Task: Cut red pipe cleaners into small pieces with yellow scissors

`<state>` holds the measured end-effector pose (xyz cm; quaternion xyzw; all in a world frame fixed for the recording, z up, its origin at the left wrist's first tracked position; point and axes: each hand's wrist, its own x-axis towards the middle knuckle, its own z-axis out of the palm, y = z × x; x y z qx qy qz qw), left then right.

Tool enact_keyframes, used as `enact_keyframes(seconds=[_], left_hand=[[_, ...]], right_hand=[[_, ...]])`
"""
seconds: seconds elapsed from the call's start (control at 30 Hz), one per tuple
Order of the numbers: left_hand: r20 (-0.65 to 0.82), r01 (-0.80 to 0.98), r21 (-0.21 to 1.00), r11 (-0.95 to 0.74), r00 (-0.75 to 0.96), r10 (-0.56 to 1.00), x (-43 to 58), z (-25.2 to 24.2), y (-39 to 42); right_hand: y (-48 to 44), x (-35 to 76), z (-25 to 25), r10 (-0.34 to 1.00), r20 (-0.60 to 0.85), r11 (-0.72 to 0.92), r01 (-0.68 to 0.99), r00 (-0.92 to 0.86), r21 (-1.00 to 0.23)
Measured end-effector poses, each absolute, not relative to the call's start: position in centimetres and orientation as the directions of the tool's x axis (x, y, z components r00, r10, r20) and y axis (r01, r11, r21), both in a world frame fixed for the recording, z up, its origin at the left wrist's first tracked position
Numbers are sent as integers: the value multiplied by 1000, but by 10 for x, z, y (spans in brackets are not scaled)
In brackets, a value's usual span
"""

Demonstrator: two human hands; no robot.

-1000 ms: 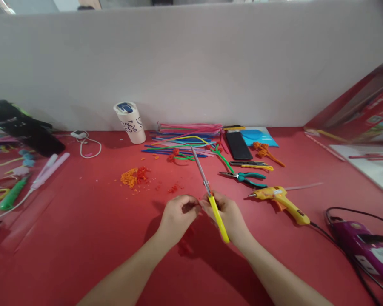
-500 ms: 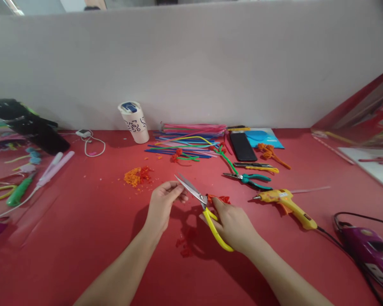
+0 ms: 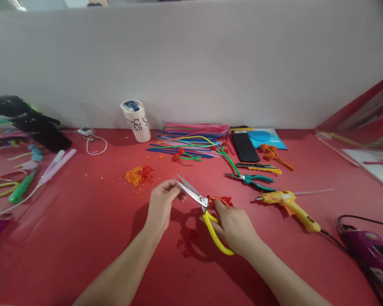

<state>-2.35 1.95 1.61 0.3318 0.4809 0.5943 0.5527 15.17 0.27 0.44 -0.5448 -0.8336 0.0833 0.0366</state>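
My right hand (image 3: 238,227) is closed around the yellow-handled scissors (image 3: 217,238), their blades pointing up and left, slightly apart. A crumpled red bundle (image 3: 221,200) shows at the index finger of that hand; whether it is gripped cannot be told. My left hand (image 3: 162,202) pinches at the blade tips, where a tiny red bit shows; what lies between its fingers is mostly hidden. Below the scissors, small red scraps (image 3: 187,246) lie on the red table. Beyond my left hand sits a pile of orange and red clippings (image 3: 138,175).
Pipe cleaners (image 3: 191,138) lie at the back beside a white tumbler (image 3: 137,121) and a black phone (image 3: 245,147). To the right are pliers (image 3: 253,179), a craft knife (image 3: 258,167) and a yellow glue gun (image 3: 290,208) with its cord. A black bottle (image 3: 32,123) is at left.
The view has shifted slightly, moving the table items a little to the right. Both hands and the scissors keep nearly the same pose, with the blades turned slightly.
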Motion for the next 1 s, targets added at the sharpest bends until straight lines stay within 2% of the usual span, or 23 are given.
enact_keyframes(seconds=[0.8, 0.93, 1.0], left_hand=[[-135, -386, 920, 75, -132, 982, -26, 15, 20], [-138, -361, 929, 78, -142, 980, -26, 16, 21], [-149, -351, 932, 92, -139, 979, -25, 16, 20]], right_hand=[[3, 153, 5, 916, -37, 390, 909, -399, -147], [4, 155, 3, 936, -21, 339, 917, -351, -211], [6, 153, 2, 956, -21, 272, 907, -294, -322]])
